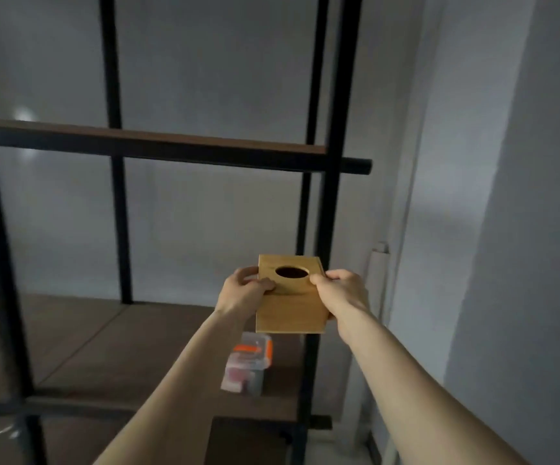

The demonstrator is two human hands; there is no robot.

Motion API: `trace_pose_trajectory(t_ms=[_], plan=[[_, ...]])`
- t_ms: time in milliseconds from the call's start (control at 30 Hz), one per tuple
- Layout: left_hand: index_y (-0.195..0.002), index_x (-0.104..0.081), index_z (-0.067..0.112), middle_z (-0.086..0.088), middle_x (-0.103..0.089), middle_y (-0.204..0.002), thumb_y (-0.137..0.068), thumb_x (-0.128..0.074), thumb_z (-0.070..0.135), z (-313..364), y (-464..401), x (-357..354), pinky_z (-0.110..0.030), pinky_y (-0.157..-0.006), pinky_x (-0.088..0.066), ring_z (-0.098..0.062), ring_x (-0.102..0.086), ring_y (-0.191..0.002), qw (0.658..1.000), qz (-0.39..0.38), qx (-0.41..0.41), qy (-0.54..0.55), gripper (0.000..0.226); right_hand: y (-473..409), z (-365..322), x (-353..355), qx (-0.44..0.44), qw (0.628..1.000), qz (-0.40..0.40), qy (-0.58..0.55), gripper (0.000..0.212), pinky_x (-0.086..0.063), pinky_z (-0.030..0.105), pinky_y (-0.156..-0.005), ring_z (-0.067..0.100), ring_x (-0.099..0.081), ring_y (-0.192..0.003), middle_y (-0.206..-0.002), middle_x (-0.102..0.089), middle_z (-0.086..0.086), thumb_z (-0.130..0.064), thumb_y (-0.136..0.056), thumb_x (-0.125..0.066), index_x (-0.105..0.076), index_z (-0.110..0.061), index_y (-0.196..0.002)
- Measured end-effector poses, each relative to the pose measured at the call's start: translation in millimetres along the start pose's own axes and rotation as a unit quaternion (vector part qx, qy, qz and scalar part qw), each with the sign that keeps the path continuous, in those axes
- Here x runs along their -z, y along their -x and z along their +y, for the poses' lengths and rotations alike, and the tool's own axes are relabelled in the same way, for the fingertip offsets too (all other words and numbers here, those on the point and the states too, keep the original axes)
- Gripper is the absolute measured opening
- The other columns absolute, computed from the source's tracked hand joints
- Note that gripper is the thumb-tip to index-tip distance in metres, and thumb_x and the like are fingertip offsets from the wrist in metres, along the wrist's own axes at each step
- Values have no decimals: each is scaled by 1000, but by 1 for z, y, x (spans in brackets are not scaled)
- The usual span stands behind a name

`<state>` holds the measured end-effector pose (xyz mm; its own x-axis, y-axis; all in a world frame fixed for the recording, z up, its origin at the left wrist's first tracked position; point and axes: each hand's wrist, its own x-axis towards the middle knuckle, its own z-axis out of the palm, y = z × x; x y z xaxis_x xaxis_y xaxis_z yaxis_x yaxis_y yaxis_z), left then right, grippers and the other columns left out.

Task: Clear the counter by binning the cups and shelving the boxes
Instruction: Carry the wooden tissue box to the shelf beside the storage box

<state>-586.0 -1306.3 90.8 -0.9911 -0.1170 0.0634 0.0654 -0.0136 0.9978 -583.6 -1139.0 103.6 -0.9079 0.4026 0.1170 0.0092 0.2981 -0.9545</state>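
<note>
In front of the black-framed shelf, the left hand and right hand clamp opposite sides of a smooth wooden box with an oval hole, held in the air. Below it on a brown board sits a blurred, possibly plastic container.

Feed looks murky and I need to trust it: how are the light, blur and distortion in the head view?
Head view: dim, grey light; a small glare spot on the wall at upper left. The wooden box between left hand and right hand reads fairly sharp; the clear container on the lower shelf is smeared. Wide-angle lens bows the shelf frame.
</note>
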Motion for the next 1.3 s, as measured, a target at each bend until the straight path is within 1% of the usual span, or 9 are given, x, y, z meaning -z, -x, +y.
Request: trace_pose_trajectory(t_ms=[200,300,467,567,700,800,867,1100,1300], plan=[[-129,-61,17,-6,-72,-112,-85,-70,11,-5,-12,76,-46,-93,-57,-22,-70,-98,995,100,6,-20,45,0,-9,-82,31,994,-107,-12,36,-57,44,-91,24,-63,-100,-105,-63,0,-39,-90,-66,-67,-22,-122],[-128,-62,16,-7,-72,-113,-86,-69,8,-16,-22,99,-45,-92,-58,-22,-70,-96,991,128,6,-28,44,-3,-8,-113,35,991,-128,-6,35,-53,37,-87,27,-63,-104,-120,-69,6,-37,-91,-63,-67,-22,-122],[-127,-63,17,-4,-72,-108,-88,-68,9,-47,-59,139,-46,-95,-56,-20,-69,-96,988,151,15,-31,41,-17,-2,-174,31,987,-157,8,31,-53,41,-97,30,-63,-113,-125,-69,7,-35,-89,-63,-70,-23,-117],[-127,-62,18,-4,-71,-109,-89,-67,10,-73,-99,168,-44,-93,-56,-19,-68,-97,989,146,23,-32,40,-31,8,-221,31,987,-154,21,31,-53,46,-99,31,-64,-114,-124,-69,8,-33,-89,-63,-70,-22,-117],[-131,-61,18,-6,-70,-116,-87,-68,10,-109,-167,215,-43,-91,-56,-22,-68,-102,992,115,39,-38,45,-58,23,-300,8,989,-143,41,28,-53,41,-97,31,-64,-112,-120,-71,7,-32,-88,-63,-70,-22,-114],[-132,-60,19,-1,-70,-113,-87,-67,11,-135,-231,255,-35,-79,-55,-18,-67,-98,994,87,54,-40,46,-84,32,-366,-20,991,-124,40,27,-48,31,-85,26,-62,-102,-111,-69,4,-29,-90,-64,-70,-20,-114],[-134,-57,21,3,-68,-109,-87,-68,13,-152,-268,279,-35,-81,-55,-16,-66,-97,994,67,78,-47,49,-99,38,-408,-42,992,-113,48,27,-43,28,-79,22,-57,-94,-107,-65,2,-28,-91,-64,-69,-19,-116],[-137,-54,25,-1,-68,-122,-91,-65,14,-211,-354,329,-44,-97,-54,-22,-66,-106,988,13,139,-62,48,-131,75,-505,-118,986,-103,65,38,-52,41,-96,26,-59,-114,-131,-62,5,-27,-95,-62,-59,-20,-132],[-141,-51,24,-2,-65,-124,-94,-61,12,-270,-377,335,-45,-99,-53,-22,-64,-110,981,-16,191,-41,50,-140,122,-537,-159,976,-124,85,41,-43,34,-85,18,-51,-109,-138,-55,4,-22,-99,-57,-52,-19,-140]])
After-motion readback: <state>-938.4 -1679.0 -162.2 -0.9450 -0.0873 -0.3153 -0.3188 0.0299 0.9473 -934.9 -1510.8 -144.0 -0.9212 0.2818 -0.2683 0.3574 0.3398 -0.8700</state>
